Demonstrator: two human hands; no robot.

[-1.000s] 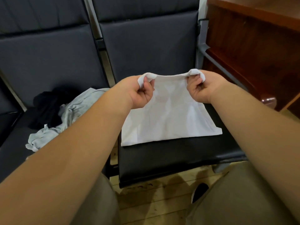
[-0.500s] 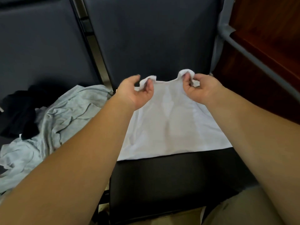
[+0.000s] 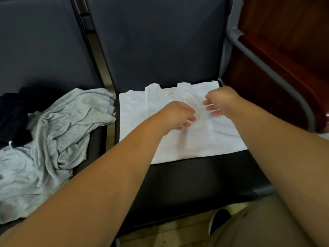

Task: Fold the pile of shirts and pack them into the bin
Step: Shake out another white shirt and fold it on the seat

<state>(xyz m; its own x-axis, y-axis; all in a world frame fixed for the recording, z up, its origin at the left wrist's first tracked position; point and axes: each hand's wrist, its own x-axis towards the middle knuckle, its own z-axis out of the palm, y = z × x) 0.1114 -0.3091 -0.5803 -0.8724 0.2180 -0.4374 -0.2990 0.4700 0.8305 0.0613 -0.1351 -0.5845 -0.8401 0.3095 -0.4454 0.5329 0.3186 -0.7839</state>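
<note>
A white shirt [image 3: 140,125] lies spread flat in the middle of the frame on the dark seat [image 3: 195,184] of a chair. Its neck is toward the backrest and its lower hem runs across the seat's middle.

Both hands are over the shirt's upper half. The left hand [image 3: 176,114] has loosely bent fingers [image 3: 189,120] that grip nothing. The right hand [image 3: 222,100] has its fingers [image 3: 209,108] spread apart and nearly straight, also holding nothing. The two hands are near each other but not touching. Motion blur hides whether the fingertips press the cloth.

At the left of the frame, on the neighbouring seat, lies a crumpled grey shirt [image 3: 62,131], with a black garment [image 3: 12,118] beside it at the far left edge. A wooden cabinet [image 3: 284,50] fills the upper right, behind the chair's grey metal armrest [image 3: 267,68].
</note>
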